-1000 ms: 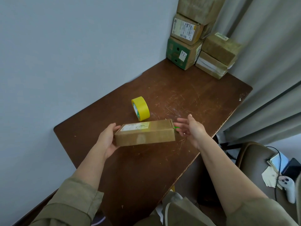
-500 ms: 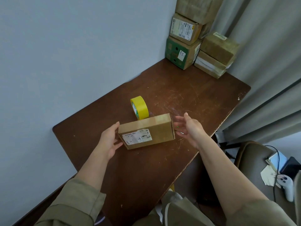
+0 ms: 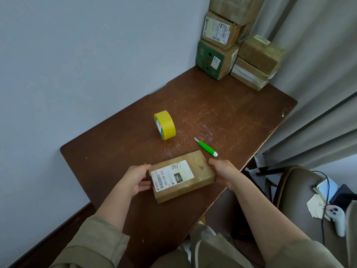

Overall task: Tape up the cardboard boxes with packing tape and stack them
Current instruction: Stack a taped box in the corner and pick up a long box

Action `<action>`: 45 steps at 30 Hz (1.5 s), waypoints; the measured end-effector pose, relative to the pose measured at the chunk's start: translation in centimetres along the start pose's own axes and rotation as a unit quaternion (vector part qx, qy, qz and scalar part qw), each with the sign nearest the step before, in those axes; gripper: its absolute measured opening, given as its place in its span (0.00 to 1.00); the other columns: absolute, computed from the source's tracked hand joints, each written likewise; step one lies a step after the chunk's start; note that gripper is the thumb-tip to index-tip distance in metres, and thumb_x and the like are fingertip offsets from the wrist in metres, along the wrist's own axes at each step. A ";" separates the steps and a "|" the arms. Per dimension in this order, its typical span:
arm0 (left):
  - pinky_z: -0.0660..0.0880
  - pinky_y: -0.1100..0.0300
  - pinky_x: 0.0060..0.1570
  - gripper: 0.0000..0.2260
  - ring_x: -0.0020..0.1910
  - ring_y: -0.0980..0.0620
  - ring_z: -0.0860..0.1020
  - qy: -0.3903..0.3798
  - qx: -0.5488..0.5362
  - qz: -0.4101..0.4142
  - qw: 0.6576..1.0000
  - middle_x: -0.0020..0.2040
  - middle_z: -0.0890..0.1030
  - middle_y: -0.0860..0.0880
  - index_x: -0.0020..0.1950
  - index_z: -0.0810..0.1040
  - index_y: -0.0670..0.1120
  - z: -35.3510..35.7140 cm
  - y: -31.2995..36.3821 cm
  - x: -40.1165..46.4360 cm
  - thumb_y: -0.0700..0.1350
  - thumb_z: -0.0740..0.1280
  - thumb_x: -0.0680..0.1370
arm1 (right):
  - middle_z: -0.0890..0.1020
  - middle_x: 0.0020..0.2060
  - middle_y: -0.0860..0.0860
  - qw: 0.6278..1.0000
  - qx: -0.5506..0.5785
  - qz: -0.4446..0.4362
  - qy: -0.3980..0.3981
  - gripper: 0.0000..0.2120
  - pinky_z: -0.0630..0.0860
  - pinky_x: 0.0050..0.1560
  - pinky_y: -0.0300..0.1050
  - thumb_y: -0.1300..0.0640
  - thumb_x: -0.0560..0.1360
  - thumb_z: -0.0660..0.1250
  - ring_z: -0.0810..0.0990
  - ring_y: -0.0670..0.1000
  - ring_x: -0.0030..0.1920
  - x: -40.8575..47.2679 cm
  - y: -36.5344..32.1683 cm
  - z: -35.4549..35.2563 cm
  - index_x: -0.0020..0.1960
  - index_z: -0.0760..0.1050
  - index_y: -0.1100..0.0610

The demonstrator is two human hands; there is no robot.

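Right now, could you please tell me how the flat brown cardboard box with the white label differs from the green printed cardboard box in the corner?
The flat brown cardboard box is low, lies near the table's front edge and is held at both ends by the hands, left and right. The green printed cardboard box is taller, touched by no hand, and carries other boxes on top. Both bear white labels.

Domestic room: scratched brown wooden table against plain wall, grey pleated curtain beside it.
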State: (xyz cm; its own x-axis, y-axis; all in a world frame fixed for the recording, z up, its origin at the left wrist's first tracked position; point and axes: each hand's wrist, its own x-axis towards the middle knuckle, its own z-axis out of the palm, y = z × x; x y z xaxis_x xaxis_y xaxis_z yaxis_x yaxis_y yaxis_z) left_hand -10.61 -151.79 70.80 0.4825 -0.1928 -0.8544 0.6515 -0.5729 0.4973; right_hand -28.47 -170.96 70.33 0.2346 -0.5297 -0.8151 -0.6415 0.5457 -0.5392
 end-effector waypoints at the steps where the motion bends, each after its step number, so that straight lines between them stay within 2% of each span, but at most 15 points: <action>1: 0.78 0.48 0.50 0.20 0.49 0.41 0.78 -0.002 0.000 0.001 1.000 0.55 0.73 0.42 0.71 0.69 0.43 0.1 -0.2 0.1 0.45 0.68 0.80 | 0.81 0.52 0.52 1.000 0.012 -0.013 -0.002 0.10 0.76 0.61 0.53 0.51 0.80 0.66 0.80 0.54 0.56 0.1 0.2 0.0 0.57 0.78 0.55; 3: 0.79 0.48 0.50 0.18 0.45 0.43 0.79 0.006 -0.014 0.002 1.000 0.50 0.74 0.43 0.68 0.70 0.43 0.1 -0.6 0.5 0.44 0.68 0.80 | 0.79 0.57 0.50 0.997 0.055 -0.045 0.003 0.04 0.71 0.66 0.51 0.54 0.81 0.66 0.75 0.52 0.62 -0.1 0.3 0.1 0.52 0.79 0.50; 5: 0.80 0.51 0.44 0.16 0.40 0.45 0.79 0.027 -0.031 0.005 0.999 0.51 0.74 0.43 0.66 0.70 0.41 0.0 -0.8 0.9 0.42 0.66 0.80 | 0.75 0.60 0.49 0.995 0.072 -0.059 0.038 0.08 0.66 0.72 0.53 0.56 0.81 0.65 0.71 0.54 0.67 0.0 0.5 0.1 0.59 0.79 0.54; 8: 0.77 0.56 0.37 0.13 0.38 0.47 0.76 0.063 -0.009 0.030 0.998 0.57 0.75 0.42 0.65 0.73 0.41 -0.1 -1.0 1.4 0.42 0.64 0.81 | 0.74 0.63 0.53 0.995 0.068 -0.031 0.067 0.18 0.69 0.70 0.54 0.59 0.81 0.64 0.71 0.56 0.66 0.1 0.7 0.3 0.71 0.73 0.56; 12: 0.77 0.53 0.51 0.17 0.48 0.46 0.78 0.030 0.021 0.057 0.998 0.58 0.76 0.47 0.70 0.73 0.46 0.2 -1.6 1.8 0.39 0.62 0.81 | 0.73 0.65 0.53 0.998 0.066 -0.003 0.023 0.25 0.74 0.67 0.54 0.60 0.81 0.65 0.73 0.55 0.65 0.3 1.5 0.6 0.76 0.65 0.52; 15: 0.77 0.52 0.55 0.23 0.54 0.45 0.79 -0.009 0.028 0.055 0.998 0.55 0.76 0.49 0.75 0.68 0.48 0.5 -2.1 1.8 0.37 0.65 0.80 | 0.71 0.70 0.54 0.998 0.061 -0.014 0.012 0.27 0.73 0.68 0.55 0.61 0.81 0.64 0.72 0.55 0.68 0.5 2.1 0.7 0.77 0.63 0.49; 20: 0.76 0.50 0.58 0.18 0.52 0.46 0.79 -0.012 0.029 0.054 0.998 0.47 0.80 0.53 0.70 0.71 0.49 1.0 -2.7 2.3 0.38 0.64 0.80 | 0.66 0.75 0.51 0.997 0.054 -0.049 -0.028 0.26 0.71 0.68 0.55 0.63 0.81 0.62 0.68 0.54 0.73 0.9 2.3 0.8 0.76 0.65 0.47; 23: 0.77 0.52 0.54 0.11 0.47 0.48 0.79 0.015 0.025 0.048 0.998 0.49 0.80 0.48 0.61 0.73 0.43 1.2 -2.9 2.7 0.40 0.67 0.80 | 0.68 0.72 0.51 0.997 0.055 -0.052 -0.021 0.23 0.73 0.66 0.52 0.64 0.81 0.63 0.69 0.54 0.70 1.5 2.1 0.5 0.74 0.69 0.50; 26: 0.76 0.56 0.46 0.12 0.44 0.50 0.77 0.053 0.045 0.025 0.997 0.46 0.79 0.46 0.58 0.74 0.39 1.4 -3.1 3.0 0.45 0.69 0.79 | 0.75 0.66 0.51 0.995 0.067 -0.069 -0.020 0.19 0.74 0.62 0.49 0.63 0.79 0.65 0.73 0.52 0.66 2.4 1.3 0.4 0.69 0.74 0.51; 30: 0.77 0.49 0.57 0.10 0.52 0.43 0.80 0.110 0.091 0.063 0.988 0.51 0.82 0.43 0.49 0.79 0.40 1.9 -2.8 3.7 0.48 0.70 0.78 | 0.77 0.54 0.49 0.992 0.096 -0.081 0.021 0.15 0.77 0.62 0.51 0.64 0.80 0.64 0.75 0.51 0.61 3.5 -0.3 0.6 0.64 0.75 0.53; 32: 0.77 0.52 0.52 0.07 0.48 0.45 0.79 0.094 0.098 0.073 0.988 0.49 0.82 0.44 0.44 0.78 0.44 2.7 -2.5 3.4 0.47 0.69 0.79 | 0.79 0.54 0.52 0.998 0.048 -0.045 0.007 0.14 0.79 0.60 0.52 0.60 0.80 0.65 0.78 0.52 0.58 3.6 -0.6 0.8 0.64 0.75 0.53; 37: 0.78 0.56 0.43 0.06 0.44 0.46 0.80 0.018 0.139 0.026 0.990 0.45 0.81 0.44 0.55 0.75 0.43 4.1 -1.7 2.0 0.46 0.64 0.83 | 0.79 0.51 0.51 0.998 -0.015 0.003 -0.057 0.17 0.79 0.58 0.52 0.57 0.79 0.66 0.80 0.52 0.52 3.4 -0.8 1.0 0.67 0.71 0.52; 41: 0.79 0.55 0.48 0.11 0.45 0.46 0.84 -0.093 0.256 -0.061 0.960 0.47 0.85 0.44 0.60 0.77 0.42 3.9 -1.3 1.2 0.47 0.61 0.84 | 0.81 0.59 0.53 0.994 -0.004 -0.056 -0.094 0.10 0.73 0.58 0.46 0.60 0.81 0.63 0.78 0.52 0.60 3.5 -1.9 1.1 0.62 0.77 0.53; 43: 0.78 0.57 0.43 0.11 0.41 0.47 0.83 -0.055 0.251 -0.059 0.965 0.49 0.84 0.44 0.62 0.74 0.40 4.0 -1.3 1.7 0.44 0.61 0.83 | 0.80 0.60 0.51 0.993 0.016 -0.075 -0.093 0.09 0.72 0.59 0.47 0.61 0.82 0.63 0.77 0.50 0.60 3.6 -2.3 1.0 0.59 0.78 0.52; 45: 0.77 0.55 0.41 0.11 0.40 0.47 0.82 0.061 0.216 0.001 0.974 0.54 0.80 0.43 0.63 0.71 0.39 4.0 -1.2 2.6 0.39 0.61 0.81 | 0.80 0.61 0.53 0.996 -0.022 -0.071 -0.051 0.08 0.72 0.56 0.47 0.59 0.81 0.64 0.77 0.51 0.58 3.9 -2.7 0.7 0.56 0.79 0.51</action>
State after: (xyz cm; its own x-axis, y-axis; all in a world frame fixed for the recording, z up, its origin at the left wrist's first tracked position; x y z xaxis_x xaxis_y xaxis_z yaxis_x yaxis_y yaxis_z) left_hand -12.50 -154.83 67.38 0.5670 -0.1141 -0.8158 0.3551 -0.8598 0.3671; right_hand -25.36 -174.02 68.48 0.3968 -0.5294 -0.7498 -0.6271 0.4401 -0.6426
